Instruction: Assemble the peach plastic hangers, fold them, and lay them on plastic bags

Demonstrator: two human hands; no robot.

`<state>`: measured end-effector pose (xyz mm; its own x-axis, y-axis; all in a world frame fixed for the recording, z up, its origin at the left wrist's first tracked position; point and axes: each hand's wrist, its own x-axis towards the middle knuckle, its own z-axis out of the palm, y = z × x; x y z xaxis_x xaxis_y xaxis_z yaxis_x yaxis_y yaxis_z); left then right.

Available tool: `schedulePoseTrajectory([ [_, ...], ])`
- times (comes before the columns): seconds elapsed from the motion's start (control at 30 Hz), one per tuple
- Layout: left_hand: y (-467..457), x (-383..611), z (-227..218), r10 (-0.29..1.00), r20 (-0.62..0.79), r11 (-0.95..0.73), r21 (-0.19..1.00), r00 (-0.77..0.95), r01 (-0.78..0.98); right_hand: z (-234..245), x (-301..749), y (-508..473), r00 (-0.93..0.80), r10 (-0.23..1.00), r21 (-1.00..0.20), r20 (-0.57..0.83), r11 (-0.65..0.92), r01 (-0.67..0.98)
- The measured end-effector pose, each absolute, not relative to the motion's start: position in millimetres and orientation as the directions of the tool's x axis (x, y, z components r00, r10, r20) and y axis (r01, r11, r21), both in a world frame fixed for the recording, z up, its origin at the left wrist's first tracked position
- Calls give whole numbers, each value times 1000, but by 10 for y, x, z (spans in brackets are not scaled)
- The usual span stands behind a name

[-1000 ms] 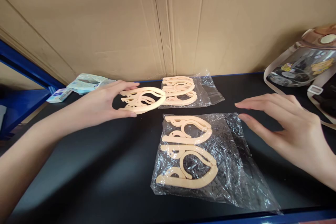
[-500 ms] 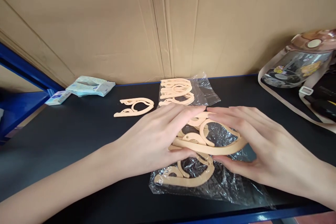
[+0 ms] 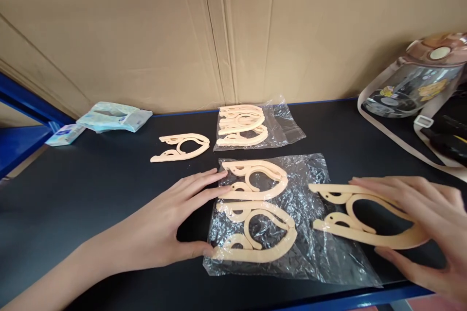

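My right hand (image 3: pixel 434 223) grips a beige folded travel hanger (image 3: pixel 365 239) by its rounded end, thumb below and fingers above, over the right side of a clear plastic bag (image 3: pixel 314 262). Two more folded hangers, an upper one (image 3: pixel 266 195) and a lower one (image 3: pixel 262 256), lie one below the other at the bag; whether inside or on top, I cannot tell. With fingers spread, my left hand (image 3: pixel 171 218) touches their left ends. Farther back is a single folded hanger (image 3: pixel 182 156). Beside it, several hangers (image 3: pixel 242 131) lie in a second clear bag (image 3: pixel 280 131).
A tissue pack (image 3: pixel 113 117) and a smaller packet (image 3: pixel 65 134) are at the back left. A strapped water bottle (image 3: pixel 401 92) stands at the back right. Cardboard (image 3: pixel 146 34) lines the rear of the black shelf (image 3: pixel 54 214), which has a blue front edge (image 3: pixel 394 296).
My right hand has carried one hanger to the right, off the others. My left hand has let go of it and moved left, uncovering two hangers at the bag.
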<state>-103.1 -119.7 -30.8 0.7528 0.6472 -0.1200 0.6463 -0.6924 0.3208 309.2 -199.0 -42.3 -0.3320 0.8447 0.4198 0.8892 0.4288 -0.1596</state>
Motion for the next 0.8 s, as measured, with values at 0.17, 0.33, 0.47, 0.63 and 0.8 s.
schedulePoseTrajectory([
  [0.17,-1238,-985,-337,639,-95,-704,325,763,631,-526,2938,-2043,-416,880,-247,232,466,849],
  [0.33,-1274,-964,-346,647,-90,-703,314,758,638,-539,2737,-1977,-513,850,-338,120,521,784],
  [0.47,-1320,-979,-336,625,-91,-731,279,775,622,-527,2749,-1918,-517,855,-365,32,492,790],
  [0.63,-1438,-962,-341,717,-25,-667,266,697,696,-536,2936,-1892,-448,887,-353,111,457,816],
  [0.8,-1471,-893,-345,754,42,-633,308,655,710,-560,2799,-1917,-420,895,-403,152,444,800],
])
